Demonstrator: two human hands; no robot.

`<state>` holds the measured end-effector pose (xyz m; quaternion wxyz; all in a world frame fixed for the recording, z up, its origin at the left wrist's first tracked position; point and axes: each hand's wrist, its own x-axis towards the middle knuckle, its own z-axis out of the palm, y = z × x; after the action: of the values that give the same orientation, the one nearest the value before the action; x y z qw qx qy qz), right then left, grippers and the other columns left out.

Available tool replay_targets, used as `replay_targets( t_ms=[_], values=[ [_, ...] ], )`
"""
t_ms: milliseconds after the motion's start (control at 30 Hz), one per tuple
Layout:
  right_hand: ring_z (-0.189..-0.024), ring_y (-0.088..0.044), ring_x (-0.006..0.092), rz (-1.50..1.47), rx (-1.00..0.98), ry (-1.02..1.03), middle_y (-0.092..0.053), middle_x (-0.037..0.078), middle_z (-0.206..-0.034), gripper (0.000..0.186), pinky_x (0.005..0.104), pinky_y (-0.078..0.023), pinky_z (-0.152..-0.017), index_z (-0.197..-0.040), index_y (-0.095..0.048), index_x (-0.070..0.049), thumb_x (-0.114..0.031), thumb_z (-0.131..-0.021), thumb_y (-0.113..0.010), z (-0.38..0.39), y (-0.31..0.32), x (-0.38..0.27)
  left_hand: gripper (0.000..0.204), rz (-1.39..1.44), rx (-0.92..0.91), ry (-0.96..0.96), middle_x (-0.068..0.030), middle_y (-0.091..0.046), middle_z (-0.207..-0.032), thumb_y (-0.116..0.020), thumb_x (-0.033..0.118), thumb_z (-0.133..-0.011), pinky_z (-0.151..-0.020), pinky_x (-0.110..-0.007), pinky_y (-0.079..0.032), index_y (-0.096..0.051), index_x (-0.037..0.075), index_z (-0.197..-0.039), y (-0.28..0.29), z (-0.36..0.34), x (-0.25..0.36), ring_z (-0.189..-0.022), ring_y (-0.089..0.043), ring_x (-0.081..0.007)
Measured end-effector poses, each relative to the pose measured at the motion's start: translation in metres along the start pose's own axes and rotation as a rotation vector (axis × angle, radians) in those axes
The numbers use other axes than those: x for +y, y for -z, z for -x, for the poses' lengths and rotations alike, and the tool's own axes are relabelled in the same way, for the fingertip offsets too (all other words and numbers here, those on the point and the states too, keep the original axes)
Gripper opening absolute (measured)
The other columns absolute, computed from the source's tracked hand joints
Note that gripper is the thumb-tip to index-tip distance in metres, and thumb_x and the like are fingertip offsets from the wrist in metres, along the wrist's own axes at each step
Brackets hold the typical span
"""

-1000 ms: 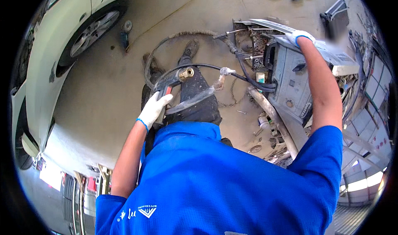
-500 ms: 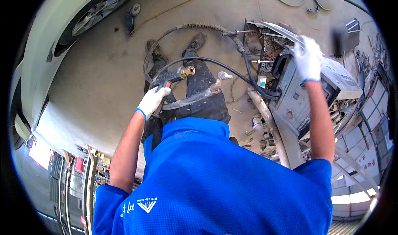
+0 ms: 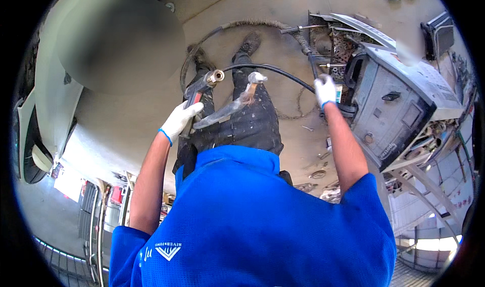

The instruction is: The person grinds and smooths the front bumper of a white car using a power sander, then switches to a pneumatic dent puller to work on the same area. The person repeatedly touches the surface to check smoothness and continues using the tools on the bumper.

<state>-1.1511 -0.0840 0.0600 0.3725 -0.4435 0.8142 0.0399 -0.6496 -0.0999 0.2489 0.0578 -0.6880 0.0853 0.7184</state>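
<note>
My left hand (image 3: pixel 182 119), in a white glove with a blue cuff, is closed round the handle of a welding gun (image 3: pixel 204 83) with a brass tip and a red trigger. By that hand, a worn grey cable (image 3: pixel 225 114) with a pale metal end (image 3: pixel 257 77) stretches across my dark trousers. My gloved right hand (image 3: pixel 326 91) is closed at the black cable (image 3: pixel 283 73), left of a grey metal machine (image 3: pixel 391 107) with a knob on its front. My right fingers are partly hidden. A cloth-wrapped cable (image 3: pixel 252 22) loops beyond my feet.
Tools and perforated metal parts (image 3: pixel 343 47) lie beside the machine, with a pale panel (image 3: pixel 364 28) above them. A light-coloured car (image 3: pixel 48 100) stands at left, partly under a blurred patch. A dark box-like object (image 3: pixel 438 36) is at far right. Small scraps lie on the floor.
My right hand has left the top of the machine and moved left and down to the black cable. The welding gun in my left hand has shifted slightly left and up.
</note>
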Motion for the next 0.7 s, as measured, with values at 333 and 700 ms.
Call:
replay_targets(
  t_ms=[333,700],
  values=[
    [-0.094,-0.072,0.031,-0.616,0.555,-0.976,-0.071,0.025,-0.112,0.043,0.0447,-0.058,-0.079,-0.107,-0.069,0.011,-0.026,-0.085,-0.063,-0.195,-0.078,0.09,0.045,0.099,0.024,0.036,-0.0038,-0.065,-0.09,-0.073,0.02,-0.087,-0.071,-0.029,-0.052,-0.058,0.001,-0.124,-0.004,-0.011,0.004,-0.077,-0.064,-0.0121],
    [-0.035,-0.028,0.0168,-1.677,0.32,-0.753,-0.031,-0.001,-0.048,0.039,0.0338,-0.027,-0.037,-0.067,-0.034,-0.018,-0.034,-0.101,-0.04,-0.203,-0.061,0.15,0.043,-0.015,-0.015,0.092,-0.0039,-0.064,-0.088,-0.071,0.027,-0.091,-0.072,-0.029,-0.051,-0.057,0.0,-0.123,-0.005,-0.028,-0.007,-0.078,-0.063,-0.0129]
  ],
)
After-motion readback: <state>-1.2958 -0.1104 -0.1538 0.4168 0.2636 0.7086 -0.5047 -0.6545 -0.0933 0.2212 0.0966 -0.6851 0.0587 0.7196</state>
